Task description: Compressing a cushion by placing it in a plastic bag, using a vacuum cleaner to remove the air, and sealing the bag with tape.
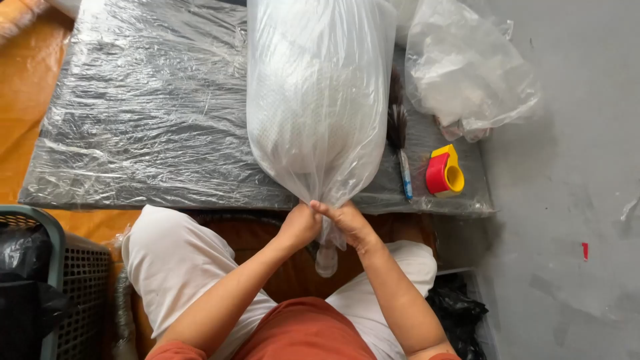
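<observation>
A tall clear plastic bag (319, 100), stuffed with white material, lies on the wrapped board (147, 120) with its long axis running away from the person, its fat body stretching toward the board's far edge and its gathered neck hanging over the near edge. Both hands meet at that neck: the left hand (300, 225) is curled shut around the twisted plastic, and the right hand (347, 221) pinches the same bunch from the other side, fingers pressed together. The two are about equally near, touching each other at the neck, and the bag's bulk lies straight ahead of them. A short tail of plastic (327, 257) dangles below the grip, between the person's knees.

Just right of the bag, on the board's near right corner, a dark brush (399, 133) lies roughly parallel to it, and beside that a red-and-yellow tape dispenser (445, 171). A crumpled loose plastic bag (467, 73) sits at the far right corner. A grey-green basket (63, 287) stands by the person's left leg.
</observation>
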